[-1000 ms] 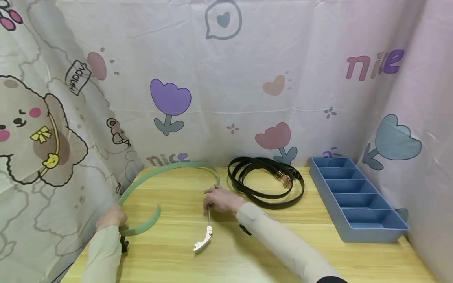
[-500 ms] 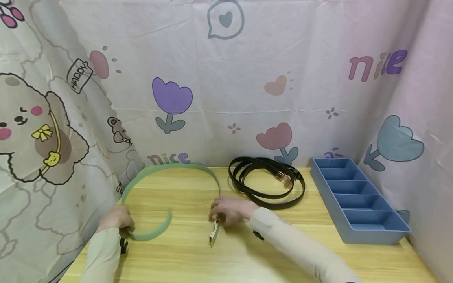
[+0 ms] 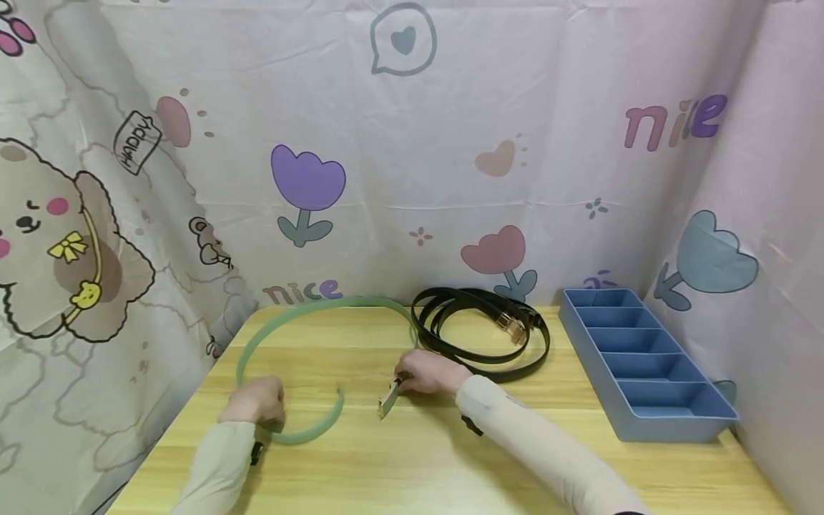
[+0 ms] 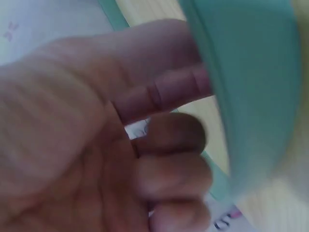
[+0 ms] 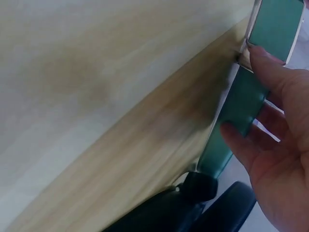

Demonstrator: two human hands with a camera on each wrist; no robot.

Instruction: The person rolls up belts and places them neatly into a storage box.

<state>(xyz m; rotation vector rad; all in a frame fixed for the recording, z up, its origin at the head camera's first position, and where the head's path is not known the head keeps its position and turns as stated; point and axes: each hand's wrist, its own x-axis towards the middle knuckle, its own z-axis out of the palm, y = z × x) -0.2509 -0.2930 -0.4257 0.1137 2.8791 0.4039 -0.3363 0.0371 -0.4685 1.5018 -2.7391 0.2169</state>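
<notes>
A light green belt [image 3: 302, 309] arches in a wide loop over the table between my two hands. Near the left, my left hand [image 3: 255, 400] grips the strap; its tail [image 3: 315, 429] curves out to the right and ends in a tip. In the left wrist view the strap [image 4: 251, 87] passes across the thumb and forefinger, hiding their tips, while the other fingers curl. My right hand [image 3: 428, 370] pinches the buckle end, thumb against the metal buckle [image 3: 389, 398]. The right wrist view shows the buckle's green-faced frame [image 5: 277, 29] above the strap [image 5: 234, 116].
Just beyond my right hand lies a coiled black belt [image 3: 479, 356] with a gold-toned buckle [image 3: 513, 327]. A blue divided tray [image 3: 669, 429] stands along the right side of the wooden table [image 3: 399, 472]. A printed cloth [image 3: 399, 143] hangs behind and at both sides.
My left hand has moved right along with the belt's tail. My right hand has shifted right and taken hold at the buckle, which hung lower and farther from the fingers before.
</notes>
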